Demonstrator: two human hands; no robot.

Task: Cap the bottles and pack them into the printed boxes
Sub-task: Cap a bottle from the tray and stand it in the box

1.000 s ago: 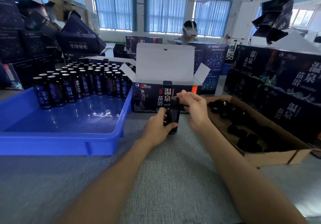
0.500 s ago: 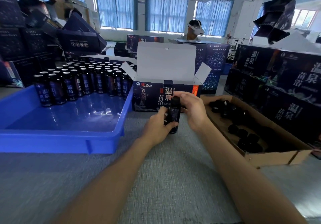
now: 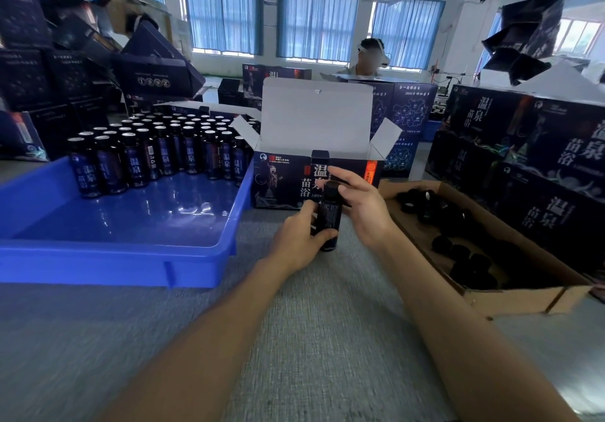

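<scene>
A small dark bottle (image 3: 329, 217) stands upright on the grey table, in front of an open printed box (image 3: 281, 179) whose white lid is raised. My left hand (image 3: 299, 235) grips the bottle's body from the left. My right hand (image 3: 361, 202) has thumb and fingers curled round the black cap (image 3: 330, 188) at the bottle's top. Several uncapped bottles (image 3: 157, 153) stand in rows at the back of a blue tray (image 3: 131, 258) on the left. Loose black caps (image 3: 458, 245) lie in a shallow cardboard tray (image 3: 510, 297) on the right.
Stacks of closed printed boxes (image 3: 537, 166) line the right side, and more dark boxes (image 3: 39, 71) pile up at the back left. A person (image 3: 368, 56) with a headset sits behind further boxes. Grey table surface (image 3: 311, 340) lies between my arms.
My right hand has shifted a little round the cap while my left hand keeps the bottle in place. The person at the back has turned their head.
</scene>
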